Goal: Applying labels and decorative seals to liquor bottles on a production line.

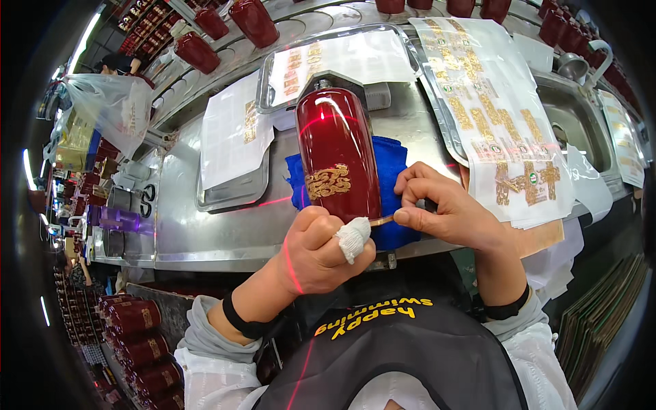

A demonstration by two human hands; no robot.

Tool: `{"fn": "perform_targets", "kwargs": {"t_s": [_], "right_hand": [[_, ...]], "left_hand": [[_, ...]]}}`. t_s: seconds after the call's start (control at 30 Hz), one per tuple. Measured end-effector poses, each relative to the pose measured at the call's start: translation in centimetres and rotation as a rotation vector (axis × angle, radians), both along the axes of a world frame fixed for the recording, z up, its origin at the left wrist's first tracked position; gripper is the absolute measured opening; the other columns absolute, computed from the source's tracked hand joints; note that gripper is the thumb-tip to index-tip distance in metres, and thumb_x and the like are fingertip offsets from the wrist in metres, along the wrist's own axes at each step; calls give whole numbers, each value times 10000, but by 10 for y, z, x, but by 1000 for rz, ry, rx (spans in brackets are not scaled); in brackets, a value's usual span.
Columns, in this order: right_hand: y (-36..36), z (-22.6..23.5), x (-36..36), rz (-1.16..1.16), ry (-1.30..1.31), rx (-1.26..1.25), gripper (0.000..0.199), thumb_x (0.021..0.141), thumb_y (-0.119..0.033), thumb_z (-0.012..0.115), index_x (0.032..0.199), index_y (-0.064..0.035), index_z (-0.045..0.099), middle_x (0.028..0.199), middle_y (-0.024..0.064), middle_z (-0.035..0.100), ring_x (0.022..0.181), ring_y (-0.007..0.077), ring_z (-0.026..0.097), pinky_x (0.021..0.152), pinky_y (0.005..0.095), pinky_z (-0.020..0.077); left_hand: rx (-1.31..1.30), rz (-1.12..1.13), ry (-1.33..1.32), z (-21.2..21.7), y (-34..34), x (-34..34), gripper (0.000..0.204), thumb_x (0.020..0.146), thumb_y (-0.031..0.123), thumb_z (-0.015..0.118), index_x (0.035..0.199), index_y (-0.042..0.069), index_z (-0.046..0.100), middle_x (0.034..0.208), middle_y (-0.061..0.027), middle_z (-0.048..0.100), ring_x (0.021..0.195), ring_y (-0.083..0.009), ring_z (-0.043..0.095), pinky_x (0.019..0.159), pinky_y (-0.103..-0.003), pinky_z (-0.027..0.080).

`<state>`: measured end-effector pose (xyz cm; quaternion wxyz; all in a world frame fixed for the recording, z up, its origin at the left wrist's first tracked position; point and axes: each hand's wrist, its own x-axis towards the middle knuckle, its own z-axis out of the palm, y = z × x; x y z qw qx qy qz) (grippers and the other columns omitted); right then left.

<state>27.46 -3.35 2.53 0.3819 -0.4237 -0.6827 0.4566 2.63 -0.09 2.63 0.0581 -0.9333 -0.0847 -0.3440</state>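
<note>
A glossy dark red bottle lies with its neck away from me, over a blue cloth. Near its base is an ornate gold decal. My left hand is closed at the bottle's base, a white wrap around one digit. From that wrapped digit a thin tan strip runs across to my right hand, whose thumb and forefinger pinch its other end. The bottle's base edge is partly hidden behind my left hand.
Trays with decal sheets lie left, behind and right of the bottle. A dark angular holder surrounds its neck. A sink is at far right. More red bottles stand at the back; others are stacked lower left.
</note>
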Motion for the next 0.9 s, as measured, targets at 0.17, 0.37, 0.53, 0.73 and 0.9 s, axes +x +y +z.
{"fn": "perform_targets", "kwargs": {"t_s": [0.17,0.37,0.53,0.73,0.9], "right_hand": [[0,-1,-1,-18,-27,4,234,850,-217,711,808,-31,576,951,96,540,906,227,497,781,331,422],[3,-2,-4,-16,-30,24,236,840,-223,716,794,-36,579,932,100,550,908,250,498,799,352,415],[0,-1,-5,-40,-41,-14,230,837,-224,716,794,-41,584,953,105,547,926,261,495,820,360,408],[-2,-1,-8,-55,-81,-2,208,829,-213,716,806,-46,596,983,115,538,955,280,485,857,367,396],[0,0,-9,-58,-72,3,200,823,-214,719,809,-51,604,988,112,544,968,288,486,872,374,394]], "left_hand": [[-146,48,-105,-5,-5,-6,276,498,54,710,757,120,642,984,-27,586,742,-183,500,577,-326,387],[56,30,-73,-3,-2,-4,311,527,32,729,801,146,633,1045,-19,581,744,-182,500,635,-316,402],[87,-36,-53,-4,3,2,267,475,72,690,731,123,634,1054,-32,580,763,-223,492,601,-335,386],[-140,22,-101,-3,-4,-8,227,505,72,689,725,98,640,952,-74,597,699,-237,501,563,-354,370],[67,4,-62,1,-1,-1,279,487,79,696,759,127,651,968,-23,568,737,-217,490,584,-349,378]]}}
